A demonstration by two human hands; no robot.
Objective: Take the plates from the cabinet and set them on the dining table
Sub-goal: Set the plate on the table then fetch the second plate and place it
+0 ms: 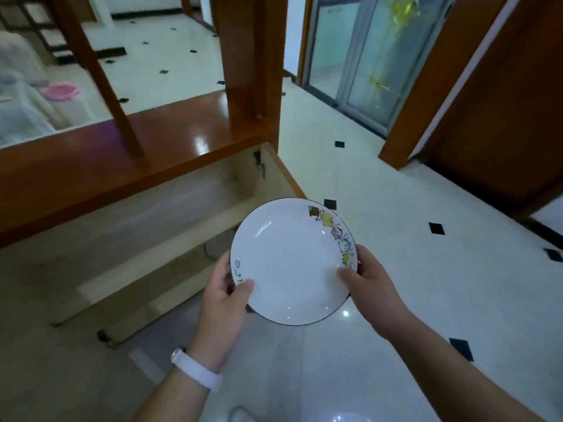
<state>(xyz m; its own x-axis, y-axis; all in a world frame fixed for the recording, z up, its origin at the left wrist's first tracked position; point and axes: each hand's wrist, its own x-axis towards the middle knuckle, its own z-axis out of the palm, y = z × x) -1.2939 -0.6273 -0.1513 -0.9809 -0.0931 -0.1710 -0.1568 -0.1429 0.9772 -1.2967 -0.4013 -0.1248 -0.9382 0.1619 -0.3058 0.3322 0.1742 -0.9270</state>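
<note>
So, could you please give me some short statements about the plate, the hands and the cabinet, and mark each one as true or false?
1. The left hand and the right hand both hold the plate by its rim. True.
2. The plate is plain white, without any decoration. False: cartoon figures run along its right rim, and writing sits at its left rim.
3. The cabinet is closed. False: it stands open and its pale inside shows.
4. A white band sits on the left wrist. True.
5. The plate lies on a table. False: it is held in the air above the tiled floor.
</note>
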